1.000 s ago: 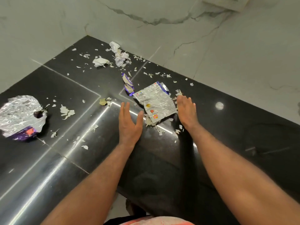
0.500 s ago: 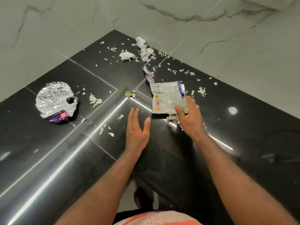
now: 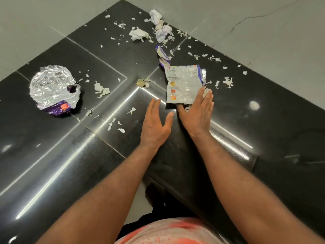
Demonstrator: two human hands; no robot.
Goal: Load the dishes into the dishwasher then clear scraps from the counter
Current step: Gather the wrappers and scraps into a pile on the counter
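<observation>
You are resting your right hand (image 3: 197, 114) with its fingers straight and together on the near right edge of the flattened silver snack wrapper (image 3: 183, 83), which is lying on the black counter (image 3: 263, 138). Your left hand (image 3: 155, 125) is lying open just beside the wrapper's near left corner, thumb spread, holding nothing. Torn paper scraps (image 3: 102, 89) are lying scattered around, and a rounded foil wrapper (image 3: 52, 87) is sitting well apart on the left.

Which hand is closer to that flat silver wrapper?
Right. The right hand touches the near right corner of the flat silver wrapper; the left hand lies just beside its near left corner, not touching.
</observation>
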